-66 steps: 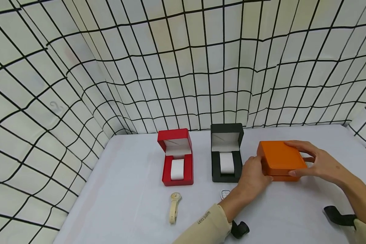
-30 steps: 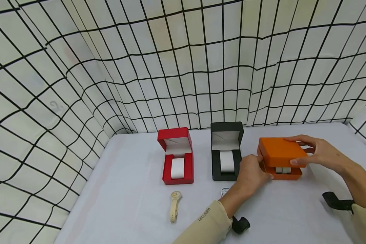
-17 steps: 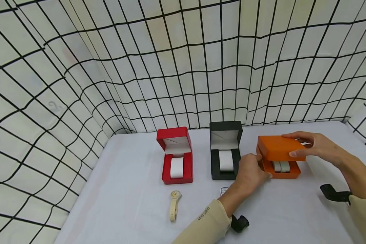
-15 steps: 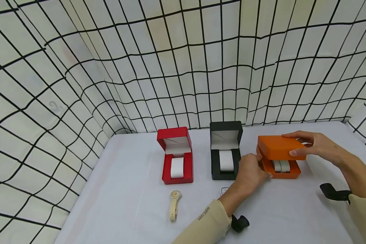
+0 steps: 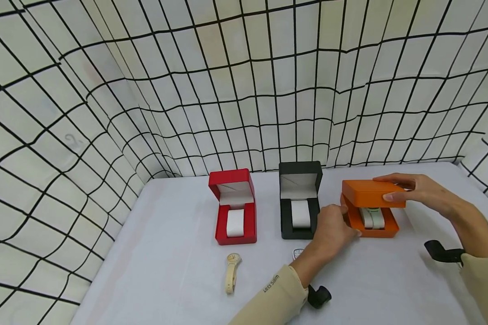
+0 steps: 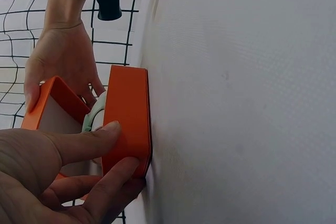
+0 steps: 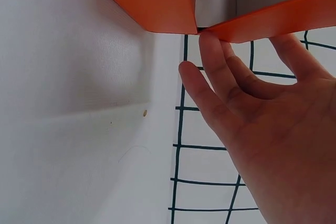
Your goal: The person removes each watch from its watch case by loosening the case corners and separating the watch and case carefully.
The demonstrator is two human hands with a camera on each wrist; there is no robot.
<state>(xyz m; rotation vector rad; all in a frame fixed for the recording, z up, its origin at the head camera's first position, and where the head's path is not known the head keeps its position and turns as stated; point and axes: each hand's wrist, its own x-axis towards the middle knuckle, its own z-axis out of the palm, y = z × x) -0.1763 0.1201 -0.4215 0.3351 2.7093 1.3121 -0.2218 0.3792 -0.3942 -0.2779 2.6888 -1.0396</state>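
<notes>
An orange watch box (image 5: 373, 192) stands on the right of the table, its lid tilted partway up. Inside, a pale green-white watch (image 5: 372, 218) wraps a cushion, partly hidden under the lid. My left hand (image 5: 335, 229) grips the left side of the box's base; the left wrist view shows the thumb and fingers (image 6: 113, 135) pinching that base (image 6: 126, 111). With thumb in front and fingers behind, my right hand (image 5: 429, 195) holds the lid's right side. From the right wrist camera, the fingertips of my right hand (image 7: 262, 114) lie near the hinge edge.
A red watch box (image 5: 250, 223) and a black watch box (image 5: 285, 221) stand open to the left, each with a white cushion. A cream watch (image 5: 232, 273) lies before the red one. Another watch (image 5: 297, 253) is mostly hidden by my left forearm. Black netting borders the white table (image 5: 166, 253).
The orange box was closed at first. My right hand has tilted its lid up and back, uncovering the watch, while my left hand has stayed on the base.
</notes>
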